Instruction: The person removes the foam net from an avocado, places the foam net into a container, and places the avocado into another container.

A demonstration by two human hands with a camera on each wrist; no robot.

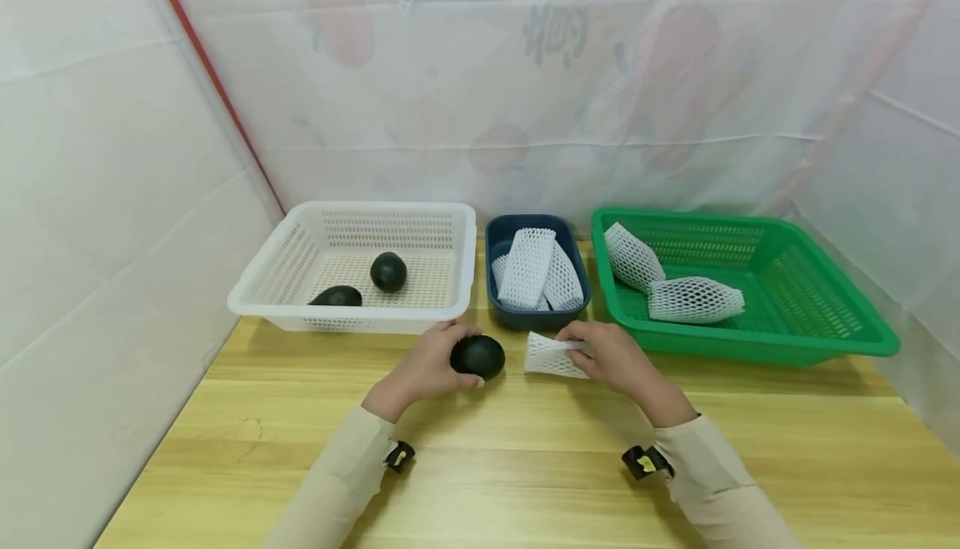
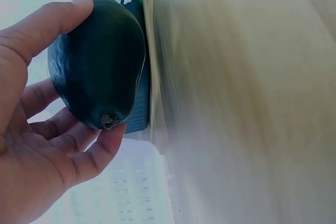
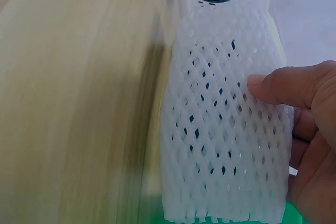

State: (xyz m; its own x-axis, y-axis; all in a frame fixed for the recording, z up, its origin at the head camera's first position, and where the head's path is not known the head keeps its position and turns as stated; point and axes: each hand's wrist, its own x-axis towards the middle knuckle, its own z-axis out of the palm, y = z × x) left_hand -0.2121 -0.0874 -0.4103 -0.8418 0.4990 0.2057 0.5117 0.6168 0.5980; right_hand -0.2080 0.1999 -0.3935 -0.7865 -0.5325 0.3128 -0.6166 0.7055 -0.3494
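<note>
Tabletop (image 1: 525, 482) of pale yellow wood grain spreads beneath both hands, lit with a soft sheen. White sheeting (image 1: 450, 74) hangs around it on three sides, faintly printed with pinkish fruit shapes and some lettering, and a red strip (image 1: 213, 74) slants down the back left corner.

The dark fruit (image 1: 477, 357) is in the left hand (image 1: 438, 364), near the middle of the table, thumb on one side and fingers curled around the other. It is oval, deep green to nearly black, smooth and glossy, with a small brownish scar at one end. The right hand (image 1: 609, 355) pinches a white foam net sleeve (image 1: 553, 355) between thumb and fingers; its diamond mesh lies fairly flat, one end facing the fruit, just apart from it.

Behind the left hand, a white basket (image 1: 352, 313) holds two more dark fruits (image 1: 388, 272), one partly hidden by the front rim. Beside it, a navy tub (image 1: 536, 318) holds several overlapping spare sleeves (image 1: 527, 270). At the right, a green basket (image 1: 750, 345) holds two plump netted bundles (image 1: 695, 300) toward its left end, their contents hard to make out
</note>
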